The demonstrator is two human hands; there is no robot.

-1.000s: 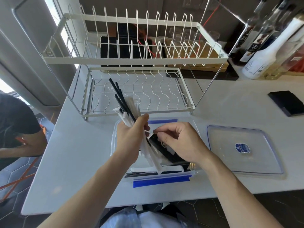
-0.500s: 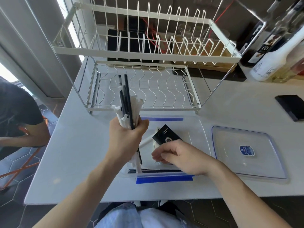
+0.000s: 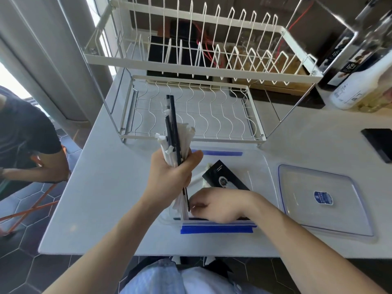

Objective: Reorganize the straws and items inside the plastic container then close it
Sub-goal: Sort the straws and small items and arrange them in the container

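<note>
The box [image 3: 263,166], a clear tub with blue clips on its near and far rims, sat near the front edge of the bench [image 3: 106,187], close to the person. The right hand [image 3: 216,205] lay palm-down inside it against the near wall, fingers curled low at the bottom, apparently on the few straws lying there; whether it gripped any I could not tell. The left hand [image 3: 171,175] was closed in a fist round the straws [image 3: 176,134], a bundle of white paper-wrapped and black ones. It held them upright, their lower ends dipping into the box's left side. That hold probably kept the bundle clear of the floor of the box so the right hand could sort beneath it.

A black packet [image 3: 224,179] leaned tilted in the middle of the box, beyond the right hand, with something pale under it. It took up the middle, so the straws would likely need the near or left side to lie flat.

The lid [image 3: 318,200] lay flat on the bench just right of the box, apart from it, not yet fitted. Its near edge came close to the bench front.

Further back a rack [image 3: 191,115] stood just behind the box, and its low wire frame limited room there. The bench left of the box was bare. Bottles [image 3: 360,81] stood at the far right.
</note>
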